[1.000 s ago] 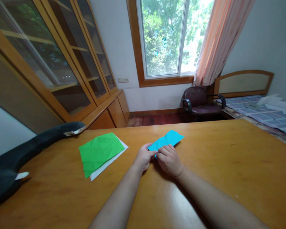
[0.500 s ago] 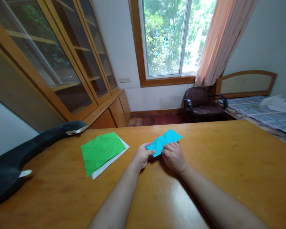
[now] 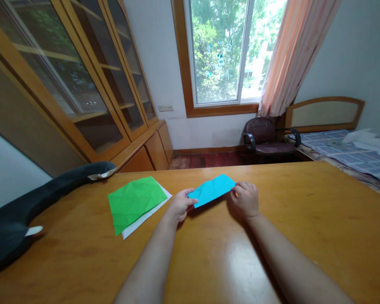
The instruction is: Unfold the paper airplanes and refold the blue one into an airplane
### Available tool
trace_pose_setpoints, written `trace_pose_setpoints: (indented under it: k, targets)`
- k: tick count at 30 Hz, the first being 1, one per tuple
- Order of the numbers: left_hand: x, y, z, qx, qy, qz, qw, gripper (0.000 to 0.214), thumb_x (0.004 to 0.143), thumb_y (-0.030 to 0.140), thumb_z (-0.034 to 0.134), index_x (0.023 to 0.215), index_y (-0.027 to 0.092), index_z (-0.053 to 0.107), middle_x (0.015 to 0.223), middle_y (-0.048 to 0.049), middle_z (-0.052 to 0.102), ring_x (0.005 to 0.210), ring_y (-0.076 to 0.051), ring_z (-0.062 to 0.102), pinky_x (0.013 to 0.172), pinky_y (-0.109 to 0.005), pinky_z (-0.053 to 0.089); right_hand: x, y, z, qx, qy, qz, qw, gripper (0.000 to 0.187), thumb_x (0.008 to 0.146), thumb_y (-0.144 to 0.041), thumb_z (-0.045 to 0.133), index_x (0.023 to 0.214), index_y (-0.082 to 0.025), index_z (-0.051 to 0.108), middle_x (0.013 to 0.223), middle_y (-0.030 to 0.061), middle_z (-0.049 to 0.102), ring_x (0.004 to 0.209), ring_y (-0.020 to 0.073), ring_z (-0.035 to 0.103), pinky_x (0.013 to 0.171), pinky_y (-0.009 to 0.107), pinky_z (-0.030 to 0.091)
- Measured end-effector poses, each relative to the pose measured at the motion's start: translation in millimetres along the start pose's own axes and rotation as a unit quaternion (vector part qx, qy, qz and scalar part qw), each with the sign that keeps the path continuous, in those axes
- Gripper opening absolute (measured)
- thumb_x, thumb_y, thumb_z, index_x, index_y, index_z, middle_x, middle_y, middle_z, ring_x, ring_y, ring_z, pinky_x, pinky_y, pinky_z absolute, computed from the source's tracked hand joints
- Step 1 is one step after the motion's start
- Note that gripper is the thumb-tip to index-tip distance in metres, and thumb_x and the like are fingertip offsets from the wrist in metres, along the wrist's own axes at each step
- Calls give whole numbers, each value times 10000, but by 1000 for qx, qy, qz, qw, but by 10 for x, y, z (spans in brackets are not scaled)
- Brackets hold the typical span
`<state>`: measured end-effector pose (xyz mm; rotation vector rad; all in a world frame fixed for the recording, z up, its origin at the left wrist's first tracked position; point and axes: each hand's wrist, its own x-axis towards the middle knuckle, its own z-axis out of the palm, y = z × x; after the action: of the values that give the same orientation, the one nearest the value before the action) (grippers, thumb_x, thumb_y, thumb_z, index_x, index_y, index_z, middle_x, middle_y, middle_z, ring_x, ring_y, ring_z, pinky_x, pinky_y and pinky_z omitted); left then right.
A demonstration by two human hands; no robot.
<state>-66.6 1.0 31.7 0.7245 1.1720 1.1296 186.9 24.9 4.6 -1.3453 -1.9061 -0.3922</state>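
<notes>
Between my two hands a creased blue sheet of paper [image 3: 211, 190], folded to a long strip, is held just above the wooden table [image 3: 209, 261]. My left hand [image 3: 181, 205] pinches its left end, thumb on top and fingers underneath. At the strip's right corner, my right hand [image 3: 246, 199] is closed with its fingertips gripping the paper. Left of my hands lies a creased green sheet of paper [image 3: 136, 202], on top of a white sheet [image 3: 142, 223] whose edge sticks out along the right side.
A dark curved object with pale tips [image 3: 50, 192] lies along the table's left side. Past the far edge stand a glass-fronted cabinet [image 3: 114, 67], a maroon armchair [image 3: 262, 135] and a bed [image 3: 351, 143]. A window [image 3: 221, 55] with a pink curtain is beyond.
My right hand has moved right, from the strip's near edge to its right corner. The blue paper now looks flatter and straighter; my left hand has shifted slightly left.
</notes>
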Motion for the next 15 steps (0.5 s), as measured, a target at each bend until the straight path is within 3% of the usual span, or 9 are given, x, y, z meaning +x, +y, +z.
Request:
trace_pose_setpoints:
  k: [4,7,9,11,13,15]
  targets:
    - [29,31,-126,-4,-10,18,1000,679,519,-23,739,1173,75,585,888,-87,702,686,-154,653,615,-247,528,-3,142,34,-9,7,101,995,200,801,-202,524,638,-188,638,776,68,665,762,197,521,712,327,316]
    - [57,18,-143,-30,-11,63,997,720,500,15,775,1187,84,572,888,-74,704,690,-142,646,634,-240,525,-11,175,92,97,18,206,974,208,796,-282,512,666,-182,641,758,85,659,746,213,556,701,334,382]
    - [73,-13,-94,-49,-14,101,994,756,484,52,807,1197,92,561,919,-76,707,728,-149,652,672,-250,528,-23,116,131,235,31,283,929,252,790,-386,541,702,-174,644,728,83,657,696,210,575,670,338,426]
    - [89,-64,-14,-55,-15,134,989,774,478,90,832,1202,102,558,972,-88,706,792,-167,660,734,-275,532,-47,-2,160,396,20,325,859,335,773,-482,586,829,-163,671,777,82,682,673,199,595,631,331,457]
    - [106,-127,69,-50,-12,157,986,774,485,111,838,1205,108,553,1024,-102,699,857,-187,663,797,-299,527,-79,-142,178,530,-35,320,785,460,761,-529,625,1051,-176,674,929,93,708,689,183,616,607,319,476]
    - [123,-190,131,-40,-10,165,985,783,496,109,831,1221,115,534,1063,-113,689,904,-203,661,831,-315,522,-105,-260,184,589,-91,310,741,542,738,-559,664,1122,-177,681,929,93,715,698,180,625,596,311,486]
